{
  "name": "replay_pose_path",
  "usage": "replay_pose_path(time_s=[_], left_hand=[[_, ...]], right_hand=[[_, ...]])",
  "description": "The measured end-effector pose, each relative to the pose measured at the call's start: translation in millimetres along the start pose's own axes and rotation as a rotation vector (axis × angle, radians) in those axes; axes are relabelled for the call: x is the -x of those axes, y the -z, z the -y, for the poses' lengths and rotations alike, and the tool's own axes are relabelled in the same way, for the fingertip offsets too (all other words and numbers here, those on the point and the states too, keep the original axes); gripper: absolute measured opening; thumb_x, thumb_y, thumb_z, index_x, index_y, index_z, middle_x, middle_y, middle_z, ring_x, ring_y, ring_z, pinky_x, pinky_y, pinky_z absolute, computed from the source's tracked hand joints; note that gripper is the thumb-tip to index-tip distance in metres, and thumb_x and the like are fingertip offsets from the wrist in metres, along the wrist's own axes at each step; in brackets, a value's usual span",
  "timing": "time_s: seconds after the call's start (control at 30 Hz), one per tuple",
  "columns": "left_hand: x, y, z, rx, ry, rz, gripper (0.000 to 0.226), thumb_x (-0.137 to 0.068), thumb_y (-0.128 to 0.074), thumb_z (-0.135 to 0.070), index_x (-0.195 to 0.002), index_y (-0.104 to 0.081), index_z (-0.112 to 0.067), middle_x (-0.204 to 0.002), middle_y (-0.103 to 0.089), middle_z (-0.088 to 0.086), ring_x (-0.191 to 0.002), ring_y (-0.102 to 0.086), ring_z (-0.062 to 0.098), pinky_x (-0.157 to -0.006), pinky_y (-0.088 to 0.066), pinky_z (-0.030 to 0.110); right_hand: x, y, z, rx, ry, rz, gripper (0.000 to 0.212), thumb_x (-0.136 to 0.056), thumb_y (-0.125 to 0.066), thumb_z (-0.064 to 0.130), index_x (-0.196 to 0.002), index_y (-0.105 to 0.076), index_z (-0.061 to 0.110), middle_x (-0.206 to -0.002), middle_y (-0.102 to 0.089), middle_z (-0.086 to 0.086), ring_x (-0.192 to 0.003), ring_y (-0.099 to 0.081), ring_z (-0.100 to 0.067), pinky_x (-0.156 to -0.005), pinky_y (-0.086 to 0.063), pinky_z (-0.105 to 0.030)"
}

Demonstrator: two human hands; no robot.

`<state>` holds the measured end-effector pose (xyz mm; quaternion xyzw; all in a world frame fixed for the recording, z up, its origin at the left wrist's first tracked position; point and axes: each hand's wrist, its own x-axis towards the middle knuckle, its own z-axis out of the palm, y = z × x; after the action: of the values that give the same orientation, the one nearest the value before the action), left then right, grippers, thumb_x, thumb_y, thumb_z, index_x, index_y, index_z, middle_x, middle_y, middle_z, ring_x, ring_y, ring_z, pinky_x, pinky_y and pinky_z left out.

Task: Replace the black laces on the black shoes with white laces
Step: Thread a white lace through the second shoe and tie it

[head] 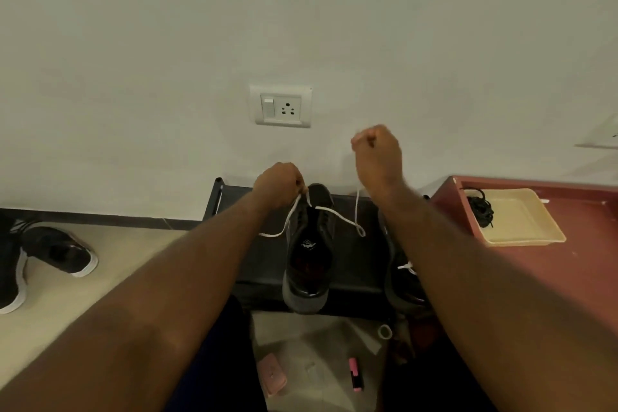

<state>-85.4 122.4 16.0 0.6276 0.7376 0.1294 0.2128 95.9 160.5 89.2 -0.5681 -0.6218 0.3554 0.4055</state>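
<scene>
**Head view.** The black shoe (309,254) is resting on the black surface (257,254) with its toe toward the wall. Its heel appears to be overhanging the near edge. The left grip (279,182) is pinching the white lace (337,217) just above the toe-end eyelets, and one tail is trailing onto the surface to the left. The right grip (376,152) is raised well above the shoe and is clenching the other run, which is hanging down to a small loop beside the shoe. A second black shoe (403,281) is lying just to the right, partly hidden by the forearm and showing some white lacing. The black laces (481,211) are lying in the cream tray (531,231) on the red surface (585,261).

**Probable faults from this state:**
- The lace is likely being evened at the first eyelets. If the left pinch slackens while the right side is pulling, the lace may run through and leave unequal ends.
- The hanging loop may tighten into a knot under tension.
- An upward pull may tip the overhanging shoe off the edge.
</scene>
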Motion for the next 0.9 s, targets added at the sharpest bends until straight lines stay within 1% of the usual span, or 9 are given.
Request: replay_pose_path(time_s=[0.13, 0.2, 0.3, 0.37, 0.47, 0.63, 0.73, 0.83, 0.9], left_hand=[[15, 11, -5, 0.171, 0.089, -0.099, 0.016, -0.094, -0.063, -0.016, -0.096, -0.075, -0.005, -0.093, -0.074, 0.011, -0.084, -0.069, 0.025, -0.073, -0.051, 0.030], [19, 34, -22, 0.296, 0.099, -0.188, 0.018, -0.096, -0.055, -0.011, -0.098, -0.072, -0.004, -0.086, -0.073, 0.007, -0.071, -0.067, 0.018, -0.064, -0.048, 0.025], [23, 98, -66, 0.473, -0.008, -0.307, 0.023, -0.101, -0.043, -0.012, -0.099, -0.065, -0.007, -0.070, -0.066, 0.002, -0.054, -0.060, 0.010, -0.057, -0.046, 0.021], [31, 149, -100, 0.620, -0.110, -0.383, 0.023, -0.101, -0.040, -0.011, -0.099, -0.062, -0.009, -0.071, -0.067, 0.005, -0.054, -0.061, 0.012, -0.055, -0.046, 0.020], [51, 212, -144, 0.753, -0.231, -0.493, 0.022, -0.101, -0.039, -0.012, -0.091, -0.058, -0.012, -0.082, -0.070, 0.009, -0.061, -0.066, 0.017, -0.052, -0.045, 0.017], [77, 252, -189, 0.932, -0.282, -0.617, 0.010, -0.095, -0.059, -0.008, -0.094, -0.060, 0.002, -0.083, -0.070, 0.013, -0.065, -0.069, 0.019, -0.050, -0.048, 0.017], [83, 262, -198, 1.004, -0.316, -0.626, 0.012, -0.085, -0.075, -0.011, -0.079, -0.069, -0.003, -0.076, -0.072, 0.008, -0.067, -0.069, 0.016, -0.056, -0.050, 0.019], [91, 276, -206, 1.008, -0.307, -0.600, 0.009, -0.083, -0.077, -0.015, -0.077, -0.073, -0.011, -0.074, -0.071, -0.002, -0.064, -0.064, 0.002, -0.059, -0.049, 0.015], [98, 288, -210, 1.020, -0.300, -0.562, 0.008, -0.085, -0.075, -0.014, -0.078, -0.073, -0.010, -0.068, -0.069, -0.005, -0.058, -0.060, 0.003, -0.058, -0.050, 0.018]], right_hand=[[-21, 38, 74, -0.102, 0.147, -0.081, 0.014, -0.096, -0.052, 0.014, -0.084, -0.058, 0.015, -0.092, -0.070, -0.006, -0.088, -0.068, -0.022, -0.081, -0.056, -0.035], [-23, 54, 101, -0.133, 0.133, -0.052, 0.016, -0.093, -0.050, 0.012, -0.079, -0.056, 0.018, -0.091, -0.071, -0.005, -0.089, -0.070, -0.022, -0.080, -0.057, -0.036], [-21, 70, 128, -0.133, 0.125, -0.034, 0.013, -0.088, -0.048, 0.011, -0.083, -0.061, 0.012, -0.089, -0.071, -0.004, -0.085, -0.069, -0.024, -0.074, -0.056, -0.038], [-17, 78, 149, -0.152, 0.143, -0.031, 0.014, -0.090, -0.052, 0.013, -0.083, -0.063, 0.007, -0.083, -0.068, -0.001, -0.075, -0.065, -0.022, -0.067, -0.053, -0.036], [-10, 90, 187, -0.199, 0.189, -0.063, 0.026, -0.089, -0.061, 0.013, -0.064, -0.059, 0.017, -0.068, -0.059, 0.008, -0.065, -0.055, -0.012, -0.064, -0.049, -0.031], [7, 93, 221, -0.378, 0.216, -0.036, 0.023, -0.087, -0.063, 0.007, -0.066, -0.063, 0.015, -0.066, -0.061, 0.001, -0.059, -0.051, -0.013, -0.055, -0.039, -0.026], [18, 93, 231, -0.432, 0.234, -0.034, 0.022, -0.089, -0.062, 0.008, -0.068, -0.064, 0.014, -0.071, -0.064, -0.004, -0.060, -0.054, -0.018, -0.052, -0.040, -0.027], [26, 95, 242, -0.433, 0.250, -0.027, 0.018, -0.095, -0.059, 0.013, -0.080, -0.067, 0.009, -0.084, -0.070, -0.009, -0.058, -0.058, -0.017, -0.045, -0.041, -0.021], [29, 98, 254, -0.415, 0.275, -0.033, 0.016, -0.096, -0.057, 0.016, -0.086, -0.068, 0.008, -0.086, -0.071, -0.008, -0.053, -0.059, -0.014, -0.046, -0.043, -0.021]])
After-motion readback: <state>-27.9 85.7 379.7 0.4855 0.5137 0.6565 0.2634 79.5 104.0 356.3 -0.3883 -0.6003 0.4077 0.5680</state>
